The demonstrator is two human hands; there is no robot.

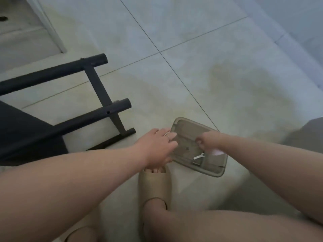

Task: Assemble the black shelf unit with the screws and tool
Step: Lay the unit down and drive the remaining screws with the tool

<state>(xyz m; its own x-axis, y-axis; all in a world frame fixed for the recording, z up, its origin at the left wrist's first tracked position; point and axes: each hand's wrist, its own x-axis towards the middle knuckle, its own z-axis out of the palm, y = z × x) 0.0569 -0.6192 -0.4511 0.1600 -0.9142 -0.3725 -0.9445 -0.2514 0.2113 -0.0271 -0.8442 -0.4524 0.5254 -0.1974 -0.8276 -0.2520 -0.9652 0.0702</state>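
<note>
Far L of frame: black shelf frame (97, 84) flat on tiled floor (218, 58). Its tubes run L-R, joined by one flat crossbar. Black panel (26, 133) at lower L, partly over the frame's near tubes.

Ctr: left hand (157, 145) reaches up-R, palm down, fingers spread and fairly straight. Fingertips lie over the L rim of a clear brownish tray (185, 124) and the thumb is at the tray's near corner; nothing gripped in it. Frame's nearest tube end sits just L of this hand, not touching.

Below the hand: tan slipper (154, 184) w/ toes showing.

R of ctr: tray on floor, tilted diag. Small silver tool (198, 157) lies inside it toward the lower-R end, w/ a white scrap (216, 152) just R of it.

Right hand (206, 140) is over the tray's middle, knuckles up, fingers curled down inside. Can't tell if it pinches anything. Tool is just below-L of this hand, apart from it. Shelf frame is well L of this hand.
</note>
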